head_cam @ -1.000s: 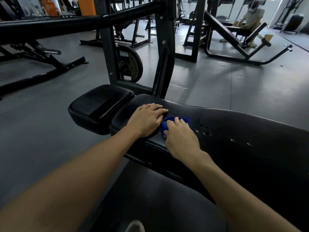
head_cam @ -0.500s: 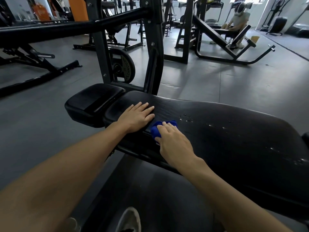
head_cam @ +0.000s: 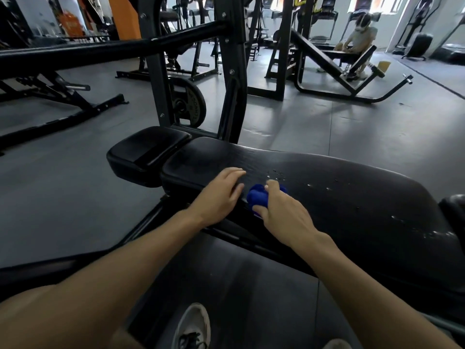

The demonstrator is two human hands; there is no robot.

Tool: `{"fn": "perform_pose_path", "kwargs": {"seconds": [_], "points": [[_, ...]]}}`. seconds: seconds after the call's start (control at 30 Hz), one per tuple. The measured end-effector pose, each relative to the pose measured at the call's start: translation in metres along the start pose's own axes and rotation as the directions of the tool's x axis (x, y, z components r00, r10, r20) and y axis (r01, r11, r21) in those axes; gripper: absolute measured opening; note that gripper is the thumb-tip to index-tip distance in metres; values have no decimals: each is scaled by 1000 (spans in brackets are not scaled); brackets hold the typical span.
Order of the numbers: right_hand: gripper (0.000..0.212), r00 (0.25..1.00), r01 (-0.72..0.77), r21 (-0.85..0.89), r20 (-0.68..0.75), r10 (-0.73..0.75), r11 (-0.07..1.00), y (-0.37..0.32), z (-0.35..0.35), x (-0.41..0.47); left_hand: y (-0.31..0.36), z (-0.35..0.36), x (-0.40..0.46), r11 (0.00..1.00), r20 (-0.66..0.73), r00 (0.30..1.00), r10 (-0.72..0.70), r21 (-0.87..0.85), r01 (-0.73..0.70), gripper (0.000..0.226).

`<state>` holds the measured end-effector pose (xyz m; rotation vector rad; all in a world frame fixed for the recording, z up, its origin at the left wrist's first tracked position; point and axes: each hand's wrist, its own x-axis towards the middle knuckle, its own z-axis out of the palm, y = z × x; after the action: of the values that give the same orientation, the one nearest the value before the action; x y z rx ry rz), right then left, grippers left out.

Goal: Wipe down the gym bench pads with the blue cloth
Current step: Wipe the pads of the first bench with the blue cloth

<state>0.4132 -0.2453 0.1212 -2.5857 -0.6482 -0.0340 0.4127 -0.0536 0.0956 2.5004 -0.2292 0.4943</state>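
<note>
A long black bench pad (head_cam: 339, 197) runs from centre to the right, with small wet specks on its top. A smaller black seat pad (head_cam: 146, 152) sits at its left end. The bunched blue cloth (head_cam: 256, 197) lies on the long pad's near edge. My right hand (head_cam: 281, 212) grips the cloth, thumb under it and fingers curled over it. Just left of the cloth, my left hand (head_cam: 221, 195) rests flat on the pad with straight fingers.
A black rack upright (head_cam: 231, 71) with a weight plate (head_cam: 191, 104) stands behind the bench. A barbell bar (head_cam: 100, 51) crosses the upper left. Another person sits at an incline bench (head_cam: 359, 44) far right. My shoes (head_cam: 193, 326) are on the grey floor below.
My right hand has curled round the cloth and bunched it up, where before it pressed it flat. Both hands sit a little nearer the pad's front edge. The view has drawn back.
</note>
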Motion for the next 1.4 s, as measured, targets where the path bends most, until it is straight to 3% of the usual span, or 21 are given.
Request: {"fn": "perform_pose_path", "kwargs": {"seconds": [0.07,0.13,0.23,0.3,0.37,0.47,0.57,0.77,0.97,1.13,1.23,1.3,1.4], "points": [[67,1000,4,87,13,-5,996,7,-2,6,22,12,-8,994,50,996,79,-73,-76,45],[95,998,16,149,65,-26,989,24,-10,4,34,24,-16,988,129,980,155,-34,-152,53],[139,981,10,42,194,-18,999,58,-28,-10,36,34,-17,945,210,959,190,226,-237,61],[148,968,20,-61,252,-4,998,78,-38,-19,36,35,-9,901,211,967,140,378,-213,57],[147,964,39,-115,267,-7,993,93,-44,-27,35,33,3,869,194,979,61,472,-148,50],[142,974,73,-126,221,-44,989,101,-45,-33,34,35,12,898,156,985,-77,441,1,43],[141,980,104,-141,182,-78,985,105,-41,-31,60,51,9,921,149,988,-31,388,-29,45],[134,983,127,-105,144,-111,986,111,-41,-34,90,65,-4,955,276,950,148,211,-210,53],[132,983,113,-134,158,-91,984,108,-42,-36,40,38,21,946,141,984,-106,320,56,46],[121,986,140,-125,113,-126,982,107,-40,-37,98,69,3,967,241,968,70,221,-125,47],[120,985,145,-136,113,-130,980,108,-40,-37,97,63,-2,965,300,947,115,194,-179,48],[123,982,148,-164,141,-125,975,107,-41,-37,80,52,1,958,313,946,81,237,-161,48],[126,984,118,-162,148,-94,980,107,-43,-39,46,32,16,951,233,969,-86,310,10,49]]}}
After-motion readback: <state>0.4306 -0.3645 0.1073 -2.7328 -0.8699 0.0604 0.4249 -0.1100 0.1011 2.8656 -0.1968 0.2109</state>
